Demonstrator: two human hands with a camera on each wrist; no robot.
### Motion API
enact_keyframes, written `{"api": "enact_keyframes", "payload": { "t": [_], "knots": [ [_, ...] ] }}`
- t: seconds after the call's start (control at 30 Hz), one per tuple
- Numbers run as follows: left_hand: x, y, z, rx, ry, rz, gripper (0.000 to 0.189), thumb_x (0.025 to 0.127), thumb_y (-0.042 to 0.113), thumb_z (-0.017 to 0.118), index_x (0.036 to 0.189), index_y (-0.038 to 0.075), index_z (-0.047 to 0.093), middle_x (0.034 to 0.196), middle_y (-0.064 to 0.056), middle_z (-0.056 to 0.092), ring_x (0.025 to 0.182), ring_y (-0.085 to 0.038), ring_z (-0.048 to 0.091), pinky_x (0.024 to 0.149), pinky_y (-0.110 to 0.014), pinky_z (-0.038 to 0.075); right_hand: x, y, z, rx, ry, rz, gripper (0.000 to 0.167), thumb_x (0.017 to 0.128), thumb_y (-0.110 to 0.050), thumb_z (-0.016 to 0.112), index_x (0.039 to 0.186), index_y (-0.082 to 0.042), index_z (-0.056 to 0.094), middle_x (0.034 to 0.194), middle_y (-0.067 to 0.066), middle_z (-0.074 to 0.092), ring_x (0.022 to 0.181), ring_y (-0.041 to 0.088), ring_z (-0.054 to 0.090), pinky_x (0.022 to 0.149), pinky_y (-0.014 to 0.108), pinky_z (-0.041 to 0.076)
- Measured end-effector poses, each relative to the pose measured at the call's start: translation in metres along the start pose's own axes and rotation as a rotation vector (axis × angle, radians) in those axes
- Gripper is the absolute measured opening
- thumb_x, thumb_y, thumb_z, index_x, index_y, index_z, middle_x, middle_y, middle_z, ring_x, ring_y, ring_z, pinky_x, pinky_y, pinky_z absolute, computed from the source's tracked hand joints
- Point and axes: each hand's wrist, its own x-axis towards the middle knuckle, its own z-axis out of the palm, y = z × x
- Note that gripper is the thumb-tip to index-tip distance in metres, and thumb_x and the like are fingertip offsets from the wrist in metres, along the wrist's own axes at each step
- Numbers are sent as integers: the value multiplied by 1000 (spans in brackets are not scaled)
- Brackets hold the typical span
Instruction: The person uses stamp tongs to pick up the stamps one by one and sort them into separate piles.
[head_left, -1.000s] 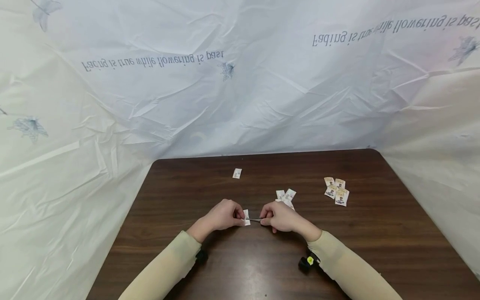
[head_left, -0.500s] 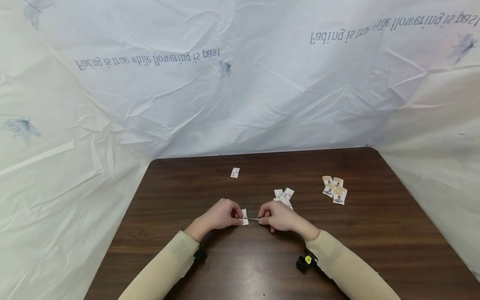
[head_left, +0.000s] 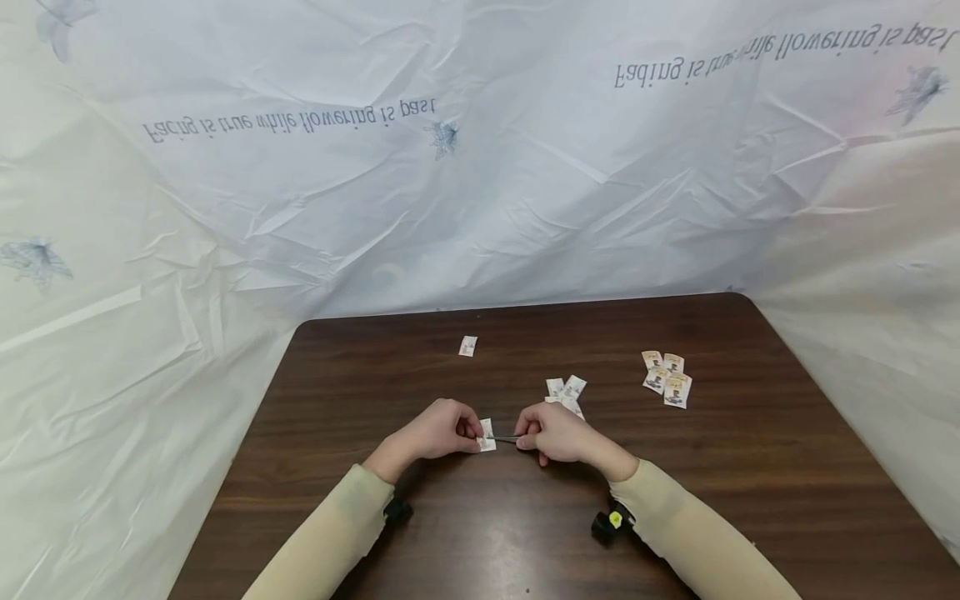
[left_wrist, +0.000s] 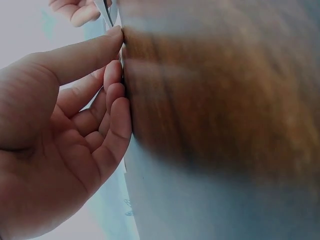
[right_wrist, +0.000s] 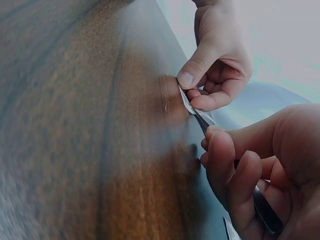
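Observation:
A small white printed paper piece point(head_left: 486, 426) lies near the middle of the table, upright in the head view. My left hand point(head_left: 438, 429) pinches its left edge between thumb and fingertips. From the other side, my right hand point(head_left: 558, 432) grips a pair of slim metal tweezers point(head_left: 507, 438), which point left. Their tips meet the paper close by the left fingertips. In the right wrist view the dark rear end of the tweezers point(right_wrist: 268, 214) shows below the right fingers, and a white edge of paper point(right_wrist: 186, 101) stands out under the left thumb.
Several white printed pieces point(head_left: 574, 387) lie overlapping just beyond the right hand, which partly hides them. Farther right is a group of yellow-topped printed pieces point(head_left: 677, 390). One single piece point(head_left: 468, 346) lies toward the back of the brown table point(head_left: 360, 358). White printed sheeting point(head_left: 510, 208) surrounds it.
The head view has shifted slightly, so everything sits a little farther left. Both hands keep their places at the paper, with slightly more of it showing beside the left fingertips.

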Motion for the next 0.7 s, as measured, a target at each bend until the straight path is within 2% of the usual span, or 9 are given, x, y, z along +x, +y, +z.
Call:
{"api": "enact_keyframes", "payload": {
  "t": [0.3, 0.7],
  "knots": [
    [0, 0, -1, -7, 3, 2, 13, 89, 13, 89, 91, 18, 78, 79, 12, 66, 74, -6, 59, 70, -27, 52, -2, -1, -1, -3, 12, 7, 9, 96, -6, 77, 91, -11, 71, 64, 3, 65, 45, 15, 61, 57, 29, 49],
    [-1, -3, -5, -43, -28, -10, 13, 89, 11, 89, 93, 18, 79, 81, 12, 67, 76, -8, 60, 71, -28, 53, -2, 0, 2, -13, 18, 6, 9, 95, -6, 77, 90, -11, 71, 63, 5, 65, 45, 16, 62, 56, 30, 48]
  ]
}}
